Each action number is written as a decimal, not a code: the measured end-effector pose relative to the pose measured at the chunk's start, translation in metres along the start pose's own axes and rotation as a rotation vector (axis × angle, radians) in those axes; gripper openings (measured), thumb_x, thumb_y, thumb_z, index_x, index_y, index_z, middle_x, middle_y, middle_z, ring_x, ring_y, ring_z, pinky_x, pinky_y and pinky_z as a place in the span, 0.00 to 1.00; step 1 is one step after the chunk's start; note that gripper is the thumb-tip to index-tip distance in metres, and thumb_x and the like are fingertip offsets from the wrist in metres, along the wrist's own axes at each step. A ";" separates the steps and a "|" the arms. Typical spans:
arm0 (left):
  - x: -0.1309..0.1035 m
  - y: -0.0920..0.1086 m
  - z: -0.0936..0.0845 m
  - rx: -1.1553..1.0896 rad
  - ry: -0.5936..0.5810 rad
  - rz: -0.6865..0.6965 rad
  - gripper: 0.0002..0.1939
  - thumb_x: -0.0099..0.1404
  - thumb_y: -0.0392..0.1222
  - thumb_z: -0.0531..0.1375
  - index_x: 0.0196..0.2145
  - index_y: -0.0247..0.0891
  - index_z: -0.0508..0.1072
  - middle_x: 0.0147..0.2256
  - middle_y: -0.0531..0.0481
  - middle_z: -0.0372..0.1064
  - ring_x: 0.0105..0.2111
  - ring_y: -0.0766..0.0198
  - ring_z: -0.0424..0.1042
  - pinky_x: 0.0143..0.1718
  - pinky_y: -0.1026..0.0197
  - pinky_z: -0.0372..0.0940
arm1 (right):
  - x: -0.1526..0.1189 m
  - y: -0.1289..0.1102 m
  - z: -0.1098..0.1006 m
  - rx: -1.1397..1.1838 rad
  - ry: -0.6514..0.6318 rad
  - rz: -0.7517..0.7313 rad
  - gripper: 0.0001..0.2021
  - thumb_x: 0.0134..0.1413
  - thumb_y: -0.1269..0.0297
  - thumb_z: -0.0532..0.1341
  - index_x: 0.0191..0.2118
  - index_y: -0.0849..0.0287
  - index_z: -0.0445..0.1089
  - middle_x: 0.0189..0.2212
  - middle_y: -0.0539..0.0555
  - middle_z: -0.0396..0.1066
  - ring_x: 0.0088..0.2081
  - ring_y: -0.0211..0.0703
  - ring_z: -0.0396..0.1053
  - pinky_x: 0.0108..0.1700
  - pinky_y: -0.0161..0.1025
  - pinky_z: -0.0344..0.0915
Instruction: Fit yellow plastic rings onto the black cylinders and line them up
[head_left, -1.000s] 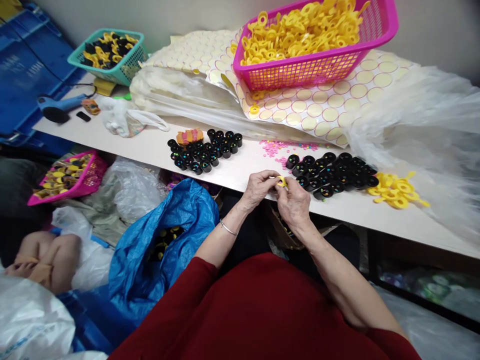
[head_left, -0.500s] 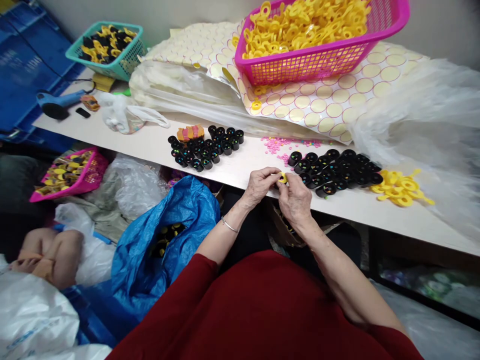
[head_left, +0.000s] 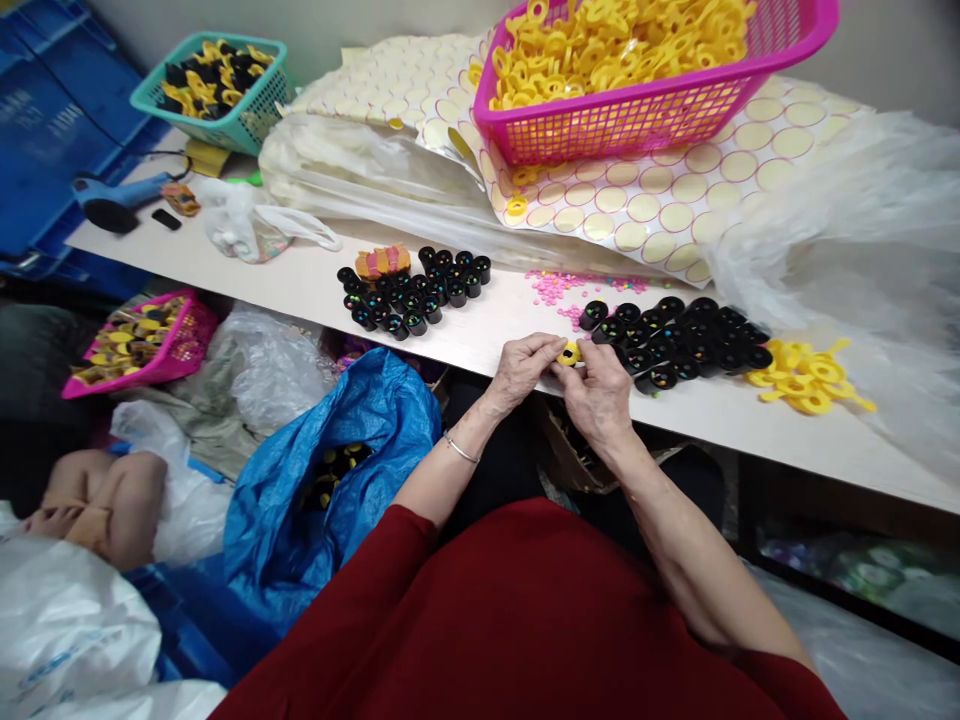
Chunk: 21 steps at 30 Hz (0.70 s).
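Observation:
Between my fingertips, at the table's front edge, is a small yellow ring-shaped piece [head_left: 569, 353] with a dark centre. My left hand [head_left: 523, 368] pinches it from the left, and my right hand [head_left: 602, 393] grips it from the right. My fingers hide whatever lies under the ring. Just beyond my right hand stands a cluster of short black cups [head_left: 686, 335] with coloured bits inside. Farther left is a second group of black cups [head_left: 412, 300]. Small pink beads [head_left: 555, 288] lie scattered between the two groups. Yellow ring pieces [head_left: 810, 375] are piled at the right.
A pink basket [head_left: 622, 125] of yellow rings rests on sticker sheets [head_left: 645, 208] at the back. A teal basket [head_left: 247, 118], a blue heat gun [head_left: 120, 200] and a white bag [head_left: 240, 225] are at the left. A blue sack [head_left: 300, 540] stands below the table, near another person's legs [head_left: 105, 500].
The view has shifted slightly. My hands stay together at the same place, and the yellow ring now shows more of its face with the dark centre.

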<state>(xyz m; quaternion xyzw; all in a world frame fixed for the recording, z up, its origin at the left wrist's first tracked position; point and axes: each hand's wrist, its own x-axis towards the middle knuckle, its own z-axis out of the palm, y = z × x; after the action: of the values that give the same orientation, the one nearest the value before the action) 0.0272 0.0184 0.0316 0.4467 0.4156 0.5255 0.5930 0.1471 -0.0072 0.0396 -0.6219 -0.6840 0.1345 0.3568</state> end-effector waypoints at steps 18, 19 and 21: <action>0.002 0.002 -0.033 0.065 -0.239 -0.136 0.37 0.36 0.34 0.69 0.48 0.32 0.71 0.42 0.43 0.70 0.23 0.78 0.60 0.26 0.69 0.59 | -0.003 0.008 0.003 0.041 -0.049 -0.052 0.19 0.56 0.59 0.53 0.50 0.59 0.65 0.39 0.58 0.65 0.34 0.44 0.66 0.36 0.42 0.66; 0.003 0.001 -0.035 0.098 -0.245 -0.139 0.37 0.37 0.33 0.68 0.49 0.32 0.70 0.43 0.42 0.70 0.22 0.79 0.60 0.25 0.70 0.59 | -0.002 0.008 0.003 0.048 -0.045 -0.051 0.19 0.56 0.58 0.53 0.51 0.59 0.65 0.39 0.58 0.65 0.33 0.44 0.66 0.36 0.42 0.66; 0.004 0.000 -0.034 0.190 -0.243 -0.115 0.35 0.38 0.32 0.65 0.49 0.32 0.71 0.42 0.43 0.71 0.22 0.79 0.59 0.25 0.71 0.58 | -0.002 0.008 0.004 0.063 -0.044 -0.052 0.20 0.55 0.57 0.54 0.52 0.60 0.65 0.40 0.59 0.65 0.32 0.43 0.66 0.34 0.42 0.66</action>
<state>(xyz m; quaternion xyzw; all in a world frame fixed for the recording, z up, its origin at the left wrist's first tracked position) -0.0052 0.0256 0.0226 0.5364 0.4137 0.3910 0.6231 0.1507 -0.0061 0.0307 -0.5892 -0.7031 0.1601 0.3645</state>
